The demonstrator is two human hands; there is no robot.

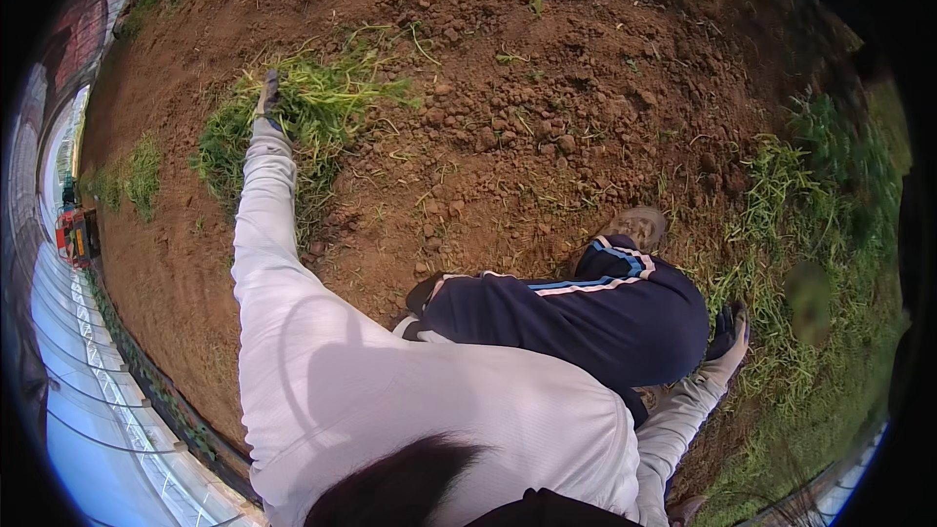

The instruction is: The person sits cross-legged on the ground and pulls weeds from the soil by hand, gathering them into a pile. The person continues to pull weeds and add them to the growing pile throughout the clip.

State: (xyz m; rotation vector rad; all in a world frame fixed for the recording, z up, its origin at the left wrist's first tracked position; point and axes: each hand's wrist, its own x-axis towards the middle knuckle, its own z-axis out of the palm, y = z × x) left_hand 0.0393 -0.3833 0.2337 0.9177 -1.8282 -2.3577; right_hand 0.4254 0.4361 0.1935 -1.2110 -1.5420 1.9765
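Note:
My left hand (269, 95), in a glove with dark fingers, reaches out to a heap of pulled green plants (322, 91) on brown soil. Its fingers are partly lost against the stems, so whether it grips any is unclear. My right hand (726, 335), gloved in dark and pale fabric, is beside my bent knee (681, 329) in navy trousers with striped sides. Nothing shows in it, and its fingers look apart. Close to that hand, low green plants (776, 322) cover the ground.
Crumbly soil (512, 110) with clods and scattered stems spreads before me. My shoe (638, 227) is planted on it. Another plant clump (141, 174) lies at the left, with a red machine (73, 238) beyond. A translucent greenhouse wall (95, 380) curves along the left rim.

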